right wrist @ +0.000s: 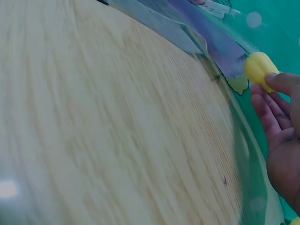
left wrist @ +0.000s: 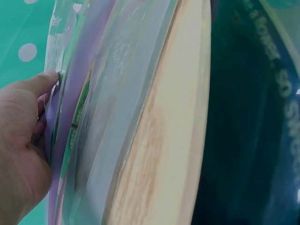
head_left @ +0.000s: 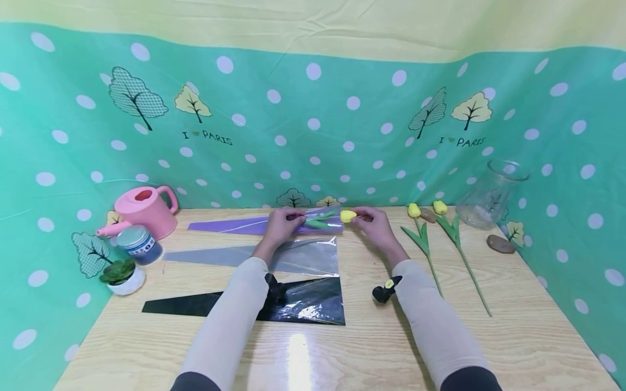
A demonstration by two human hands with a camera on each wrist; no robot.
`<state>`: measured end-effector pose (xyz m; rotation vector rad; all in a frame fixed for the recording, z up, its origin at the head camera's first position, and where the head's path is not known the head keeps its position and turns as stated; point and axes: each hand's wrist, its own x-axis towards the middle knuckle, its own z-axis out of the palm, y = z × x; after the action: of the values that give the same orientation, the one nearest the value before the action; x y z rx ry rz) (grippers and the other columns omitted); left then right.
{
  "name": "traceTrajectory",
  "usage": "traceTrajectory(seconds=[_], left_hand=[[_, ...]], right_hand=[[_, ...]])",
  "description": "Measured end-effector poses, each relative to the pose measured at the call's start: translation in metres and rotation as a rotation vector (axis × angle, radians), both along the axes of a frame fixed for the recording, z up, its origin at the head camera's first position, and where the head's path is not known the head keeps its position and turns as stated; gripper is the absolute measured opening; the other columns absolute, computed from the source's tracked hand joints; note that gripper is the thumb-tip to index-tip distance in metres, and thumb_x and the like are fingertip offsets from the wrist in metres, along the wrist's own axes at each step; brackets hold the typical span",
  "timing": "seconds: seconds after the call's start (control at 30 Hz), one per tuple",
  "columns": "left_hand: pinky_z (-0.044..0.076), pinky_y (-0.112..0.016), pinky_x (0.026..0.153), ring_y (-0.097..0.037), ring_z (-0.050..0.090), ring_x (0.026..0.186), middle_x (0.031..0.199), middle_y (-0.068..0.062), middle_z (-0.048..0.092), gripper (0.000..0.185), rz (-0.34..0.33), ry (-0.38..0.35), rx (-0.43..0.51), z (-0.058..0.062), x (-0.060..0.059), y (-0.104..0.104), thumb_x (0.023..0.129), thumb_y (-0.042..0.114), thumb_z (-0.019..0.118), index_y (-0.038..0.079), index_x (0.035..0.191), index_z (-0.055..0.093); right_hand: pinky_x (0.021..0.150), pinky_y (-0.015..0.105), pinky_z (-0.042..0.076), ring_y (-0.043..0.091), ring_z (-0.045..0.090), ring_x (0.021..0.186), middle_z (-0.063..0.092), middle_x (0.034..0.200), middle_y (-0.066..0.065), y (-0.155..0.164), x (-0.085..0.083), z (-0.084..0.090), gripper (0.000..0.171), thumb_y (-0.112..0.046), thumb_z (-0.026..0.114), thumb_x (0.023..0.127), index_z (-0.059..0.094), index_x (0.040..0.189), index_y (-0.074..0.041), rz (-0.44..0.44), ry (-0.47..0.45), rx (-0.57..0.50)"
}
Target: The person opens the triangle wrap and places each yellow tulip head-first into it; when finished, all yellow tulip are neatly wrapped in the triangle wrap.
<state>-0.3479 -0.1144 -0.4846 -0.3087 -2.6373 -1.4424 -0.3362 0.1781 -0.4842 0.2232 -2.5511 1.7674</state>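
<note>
Polka-dot green backdrop (head_left: 313, 136), wooden table (head_left: 513, 336)

Both hands (head_left: 329, 224) forward, fingers pinching.

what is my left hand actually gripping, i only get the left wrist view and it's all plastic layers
Observer: The left hand holds the mouth of a purple wrapping sleeve lying at the back of the table.
Operator: anything inside it
Observer: Yes, green leaves of a yellow tulip lie in the sleeve; its bud sticks out of the open end.
Operator: where's the right hand
Observer: The right hand pinches that bud from the right side.
Operator: more flowers around
Observer: Two more yellow tulips lie loose on the table to the right, near a glass vase.
</note>
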Motion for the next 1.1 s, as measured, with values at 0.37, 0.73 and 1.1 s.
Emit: traceTrajectory(seconds=[0.37,0.73,1.1], left_hand=[[0.056,-0.043,0.101,-0.030,0.068,0.113,0.118,-0.012,0.075,0.019,-0.011,0.019,-0.011,0.001,-0.002,0.000,0.096,0.018,0.075,0.011,0.113,0.080],[0.058,-0.041,0.092,-0.029,0.068,0.106,0.118,-0.013,0.075,0.019,-0.022,0.030,-0.019,0.001,-0.006,0.002,0.096,0.016,0.074,0.010,0.112,0.080],[0.055,-0.044,0.102,-0.032,0.067,0.114,0.120,-0.015,0.074,0.019,-0.008,0.032,-0.055,0.001,-0.010,0.000,0.096,0.015,0.073,0.008,0.112,0.079]], right_hand=[[0.090,0.026,0.062,0.019,0.074,0.103,0.070,0.128,0.019,-0.013,-0.004,-0.003,0.035,-0.008,0.072,0.096,0.069,0.131,-0.006,0.060,-0.086,-0.149],[0.083,0.021,0.061,0.017,0.071,0.100,0.071,0.128,0.019,-0.028,-0.021,-0.009,0.034,-0.012,0.075,0.094,0.071,0.127,-0.005,0.032,-0.133,-0.121],[0.089,0.022,0.060,0.021,0.072,0.110,0.072,0.126,0.015,-0.035,-0.019,-0.009,0.033,-0.009,0.070,0.097,0.070,0.130,-0.008,-0.032,-0.140,-0.141]])
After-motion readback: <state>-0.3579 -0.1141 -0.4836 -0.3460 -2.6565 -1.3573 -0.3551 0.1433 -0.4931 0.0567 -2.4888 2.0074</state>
